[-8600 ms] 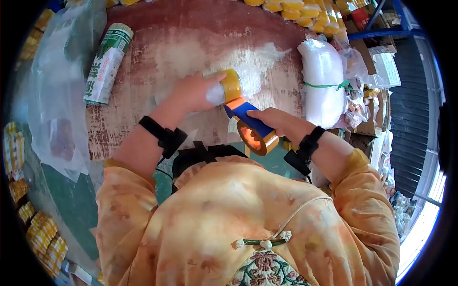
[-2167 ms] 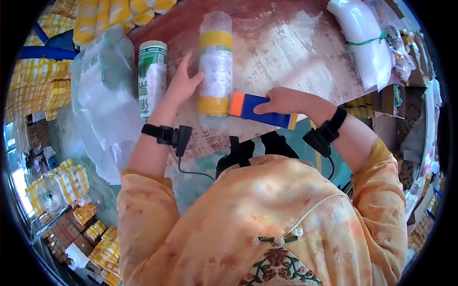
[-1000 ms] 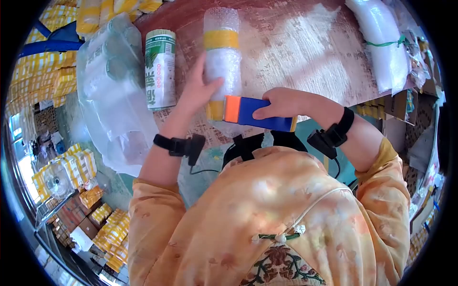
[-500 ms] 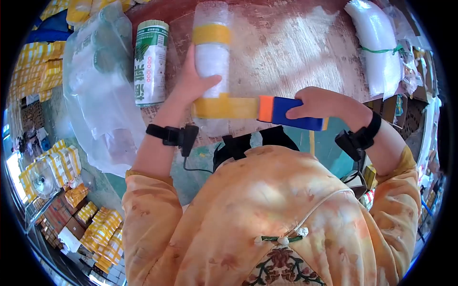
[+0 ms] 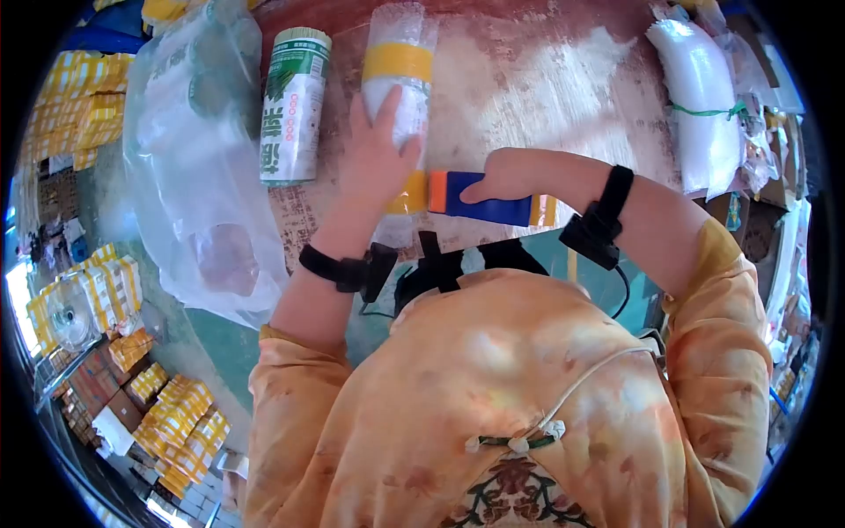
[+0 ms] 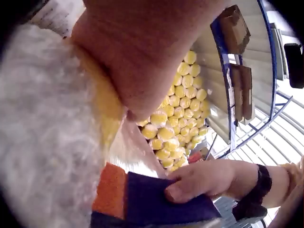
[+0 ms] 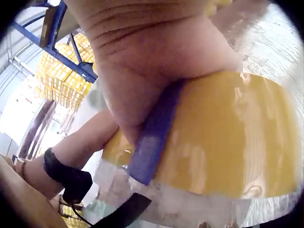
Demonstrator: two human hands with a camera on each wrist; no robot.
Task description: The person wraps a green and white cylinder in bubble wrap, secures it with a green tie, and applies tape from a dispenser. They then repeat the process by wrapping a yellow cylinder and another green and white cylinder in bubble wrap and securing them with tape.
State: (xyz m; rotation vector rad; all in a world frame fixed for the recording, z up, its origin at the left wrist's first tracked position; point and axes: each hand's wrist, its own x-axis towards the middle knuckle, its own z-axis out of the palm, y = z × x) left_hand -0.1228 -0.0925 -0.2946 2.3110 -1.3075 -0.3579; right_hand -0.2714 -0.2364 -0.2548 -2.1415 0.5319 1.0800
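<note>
A bubble-wrapped roll (image 5: 409,114) with yellow tape bands lies on the table, its near end toward the person. Spread over its left side and top, the left hand (image 5: 378,163) rests with fingers extended. The right hand (image 5: 510,176) grips a blue tape dispenser (image 5: 484,204), whose orange end touches or nearly touches the roll's near yellow band (image 5: 411,195). The left wrist view shows the wrap (image 6: 45,128) close up beside the dispenser (image 6: 161,197). In the right wrist view, a large yellow tape roll (image 7: 228,137) sits beside the blue dispenser side (image 7: 154,137).
Left of the wrapped roll lies a green-and-white printed pack (image 5: 295,106), with a clear plastic bag (image 5: 202,158) beyond it at the table's left edge. A white bundle tied with green string (image 5: 704,110) lies at the right. Yellow-taped parcels (image 5: 185,422) are stacked at lower left.
The dispenser has moved left to the wrapped roll, and the strip stretched between them no longer shows. The left hand has shifted from the roll's side onto its top, fingers spread.
</note>
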